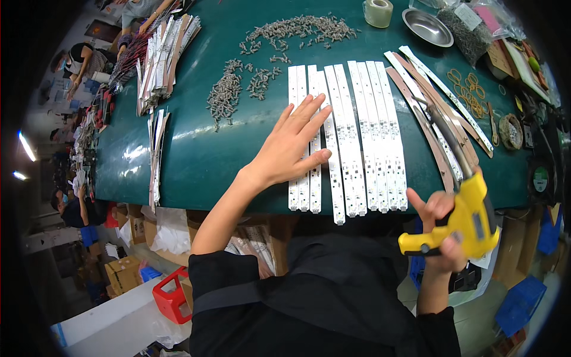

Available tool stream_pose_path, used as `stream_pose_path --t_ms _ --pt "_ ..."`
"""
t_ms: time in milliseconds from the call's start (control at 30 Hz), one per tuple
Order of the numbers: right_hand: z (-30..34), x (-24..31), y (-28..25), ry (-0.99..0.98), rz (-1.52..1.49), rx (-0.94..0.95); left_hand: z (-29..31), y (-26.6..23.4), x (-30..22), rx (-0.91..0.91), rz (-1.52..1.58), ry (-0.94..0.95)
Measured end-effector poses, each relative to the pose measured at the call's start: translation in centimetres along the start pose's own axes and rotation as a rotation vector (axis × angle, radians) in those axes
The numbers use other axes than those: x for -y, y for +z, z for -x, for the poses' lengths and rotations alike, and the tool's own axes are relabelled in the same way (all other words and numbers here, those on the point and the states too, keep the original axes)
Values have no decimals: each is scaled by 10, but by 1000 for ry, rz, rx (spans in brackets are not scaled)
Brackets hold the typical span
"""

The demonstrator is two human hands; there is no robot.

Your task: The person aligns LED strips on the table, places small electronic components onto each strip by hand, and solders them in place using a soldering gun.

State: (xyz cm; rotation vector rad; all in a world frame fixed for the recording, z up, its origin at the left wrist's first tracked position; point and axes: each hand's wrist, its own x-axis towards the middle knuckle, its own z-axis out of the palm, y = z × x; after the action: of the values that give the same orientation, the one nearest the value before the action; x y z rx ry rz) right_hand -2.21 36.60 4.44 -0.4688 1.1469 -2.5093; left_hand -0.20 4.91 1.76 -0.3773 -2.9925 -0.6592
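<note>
Narrow white circuit-board strips (386, 143) lie side by side near the front of the green table, small dark components along their length. My left hand (291, 140) rests flat across the left-hand strips, fingers stretched out, holding nothing. In my right hand (440, 208) is a yellow pistol-grip tool (473, 217) with a long metal shaft; my index finger points outward while other fingers wrap the handle. The shaft reaches over a loose bunch of white and brown strips (470, 143) at the right. Whether the tip touches them I cannot tell.
Grey piles of small metal parts (297, 27) lie at the back. Tape (378, 12), a metal bowl (427, 27), rubber bands (470, 92) and a bag of small parts (465, 35) sit right. Strip bundles (163, 62) lie left. A red stool (172, 294) stands below; people work at far left.
</note>
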Motion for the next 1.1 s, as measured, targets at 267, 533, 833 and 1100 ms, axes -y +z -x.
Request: stream_pose_path --t_ms 267,533,833,1100 --pt "-28 -20 -8 107 -375 -64 3 16 -3 39 -71 -57" --pt "-22 -5 -1 89 -129 -11 6 -3 11 -97 40 -66" --pt "-19 -14 22 81 25 -37 11 -28 84 -510 -136 -330" --pt "-24 -14 27 88 -14 -5 4 -54 110 -285 -199 -546"
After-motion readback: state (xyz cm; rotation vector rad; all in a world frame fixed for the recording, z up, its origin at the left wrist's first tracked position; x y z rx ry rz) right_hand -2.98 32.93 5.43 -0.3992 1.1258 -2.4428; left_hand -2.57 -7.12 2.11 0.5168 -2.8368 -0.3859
